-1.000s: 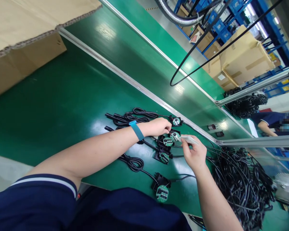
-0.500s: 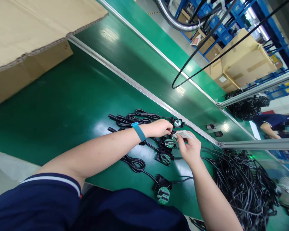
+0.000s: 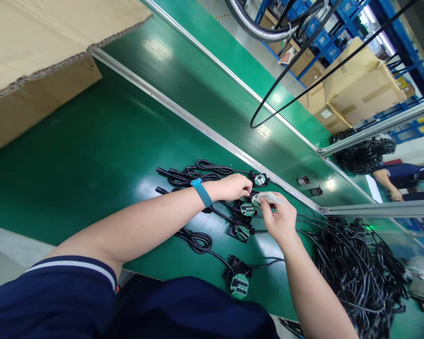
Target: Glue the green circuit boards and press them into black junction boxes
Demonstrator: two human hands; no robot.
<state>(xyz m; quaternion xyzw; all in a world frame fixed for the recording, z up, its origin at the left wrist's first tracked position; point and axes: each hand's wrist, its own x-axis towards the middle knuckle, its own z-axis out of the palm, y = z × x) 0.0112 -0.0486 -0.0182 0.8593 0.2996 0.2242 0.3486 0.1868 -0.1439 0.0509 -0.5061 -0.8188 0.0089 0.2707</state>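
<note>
My left hand [image 3: 235, 187], with a blue wristband [image 3: 201, 192], has its fingers pinched together at a partly hidden black housing; what they grip is hidden. In my right hand [image 3: 281, 217], thumb and fingers hold a white, flattened tube-like thing [image 3: 271, 198], its tip close to a circuit board beside the left fingertips. Around them lie black housings with round green circuit boards: an upper board [image 3: 259, 180] behind my left hand, a board [image 3: 248, 209] just below the hands, another board [image 3: 242, 233] under that, and a nearer board [image 3: 239, 286] by my body.
Coiled black cables [image 3: 198, 241] lie left of the housings. A large cable heap [image 3: 360, 268] covers the right side. A metal rail [image 3: 205, 129] crosses the green table [image 3: 92, 155]. Cardboard [image 3: 56, 37] overhangs the upper left. Two small cylindrical parts [image 3: 317, 191] stand beyond the rail. A co-worker [image 3: 397, 181] is at right.
Both hands stay nearly in place at the same housing, still holding on. The view has shifted slightly. At the right, the co-worker's arm has moved a little.
</note>
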